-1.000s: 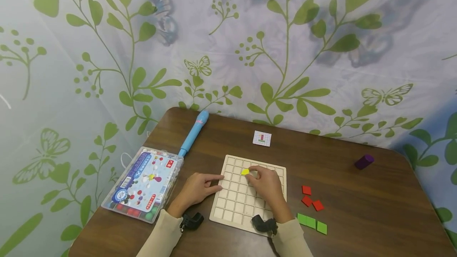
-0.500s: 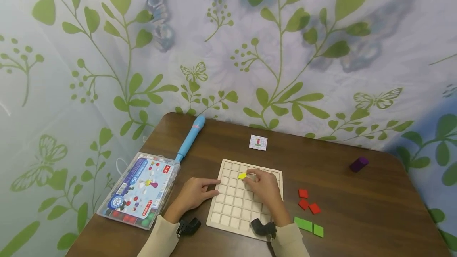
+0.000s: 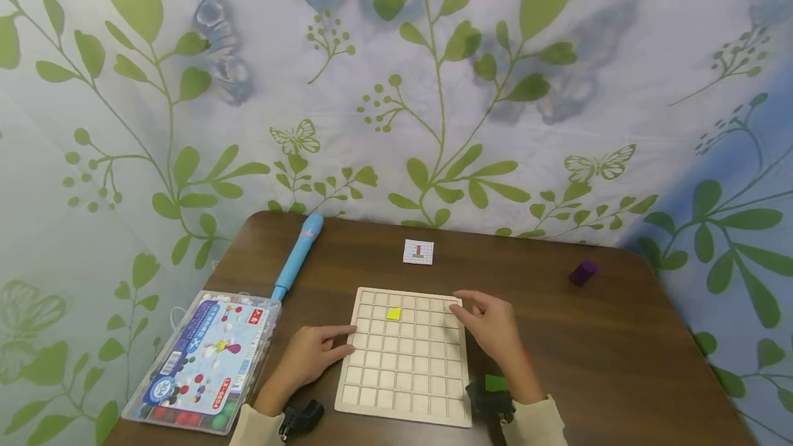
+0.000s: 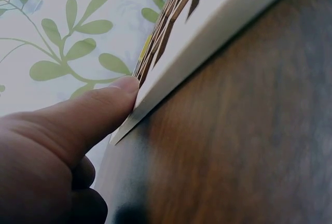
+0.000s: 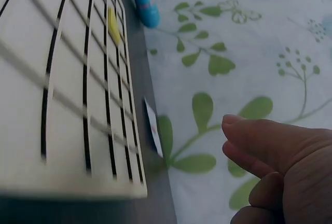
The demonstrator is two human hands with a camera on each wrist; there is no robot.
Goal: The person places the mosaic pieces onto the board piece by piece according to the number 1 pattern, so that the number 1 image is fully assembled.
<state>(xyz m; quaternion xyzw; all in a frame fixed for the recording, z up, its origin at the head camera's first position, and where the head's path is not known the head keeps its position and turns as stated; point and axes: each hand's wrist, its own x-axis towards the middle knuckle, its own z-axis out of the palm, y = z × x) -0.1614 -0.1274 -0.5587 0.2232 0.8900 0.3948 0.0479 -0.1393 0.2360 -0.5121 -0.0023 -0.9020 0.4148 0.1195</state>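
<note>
A pale wooden grid board (image 3: 403,362) lies on the brown table. One yellow tile (image 3: 394,314), its upper left corner looking rounded or cut, sits in a cell near the board's upper left. My left hand (image 3: 305,361) touches the board's left edge with its extended index finger and thumb; in the left wrist view the thumb (image 4: 98,105) meets the rim. Over the board's upper right edge hovers my right hand (image 3: 492,322), fingers loosely bent, holding nothing. The right wrist view shows the same hand (image 5: 280,156) raised beside the board, the yellow tile (image 5: 113,26) beyond.
A green tile (image 3: 495,383) shows partly behind my right wrist; a red sliver peeks past the forearm. A small pattern card (image 3: 418,252) lies behind the board. Left are a clear bead box (image 3: 201,363) and a blue tube (image 3: 299,253). A purple prism (image 3: 584,272) stands right.
My right hand has let go of the yellow tile and moved right to the board's edge. The tile stays on the board. The head view has turned right; my left hand keeps touching the board.
</note>
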